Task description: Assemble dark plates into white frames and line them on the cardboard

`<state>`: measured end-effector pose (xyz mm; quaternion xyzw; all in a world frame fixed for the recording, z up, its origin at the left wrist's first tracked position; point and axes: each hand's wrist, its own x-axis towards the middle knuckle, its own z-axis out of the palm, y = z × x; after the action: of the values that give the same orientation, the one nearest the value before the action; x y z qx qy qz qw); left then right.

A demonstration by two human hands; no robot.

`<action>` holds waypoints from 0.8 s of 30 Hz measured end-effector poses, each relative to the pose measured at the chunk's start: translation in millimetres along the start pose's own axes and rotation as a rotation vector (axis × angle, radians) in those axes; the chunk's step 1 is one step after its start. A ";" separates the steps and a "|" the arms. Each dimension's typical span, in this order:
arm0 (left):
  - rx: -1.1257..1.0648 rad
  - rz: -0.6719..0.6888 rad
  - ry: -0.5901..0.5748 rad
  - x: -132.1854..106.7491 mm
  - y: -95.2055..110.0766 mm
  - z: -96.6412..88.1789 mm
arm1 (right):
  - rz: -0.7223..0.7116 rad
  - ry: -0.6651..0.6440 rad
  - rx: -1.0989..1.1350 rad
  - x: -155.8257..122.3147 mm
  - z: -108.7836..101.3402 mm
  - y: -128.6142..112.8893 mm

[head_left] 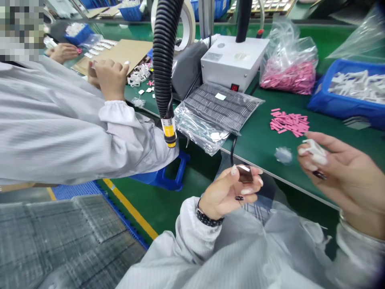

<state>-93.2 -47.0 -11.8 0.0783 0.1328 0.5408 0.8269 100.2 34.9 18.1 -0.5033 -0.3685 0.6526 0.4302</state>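
Observation:
My left hand [230, 192] is raised over my lap, its fingers pinched on a small dark flat piece [245, 173]. My right hand [339, 176] is up at the right, above the table edge, with thumb and fingers closed on a small white plastic part [314, 149]. A loose heap of small pink strips [289, 122] lies on the green table [258, 140] just beyond both hands. A small bluish blurred bit [283, 155] sits near the table edge between my hands.
A co-worker in a white coat [60, 128] sits at the left, hands [110, 78] over white parts and cardboard. A black corrugated hose [164, 64] hangs down. Also here: a white machine box [233, 60], bagged dark trays [221, 106], a bag of pink strips [288, 74], a blue bin [349, 94].

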 end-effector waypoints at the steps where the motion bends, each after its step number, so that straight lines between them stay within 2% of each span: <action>1: -0.001 0.008 0.000 -0.7 0.9 0.6 | 0.007 -0.018 0.000 -1.2 7.1 -0.6; 5: -0.005 0.014 0.014 -0.8 1.5 1.9 | -0.002 -0.134 -0.034 -5.0 20.3 0.0; 11: -0.005 -0.021 0.040 2.4 -1.3 1.0 | 0.034 -0.310 -0.097 -12.3 10.6 8.2; 13: -0.039 -0.013 0.074 3.6 0.6 -2.5 | 0.041 -0.362 -0.078 -16.7 8.4 13.3; 16: -0.116 0.098 0.193 3.6 11.4 -17.2 | 0.054 -0.466 -0.043 -23.0 13.5 21.1; 20: -0.149 0.350 0.471 -4.4 40.4 -54.5 | 0.017 -0.630 -0.224 -24.5 45.4 30.1; 22: -0.136 0.423 0.524 -10.5 57.1 -74.8 | 0.057 -0.753 -0.253 -22.9 71.2 37.9; 24: -0.110 0.473 0.559 -14.7 72.6 -92.3 | 0.171 -0.854 -0.139 -21.5 99.3 50.4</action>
<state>-190.4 -32.5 -77.9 -0.0888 0.3025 0.7237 0.6139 -3.5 -8.0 1.4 -0.2447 -0.5134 0.8090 0.1489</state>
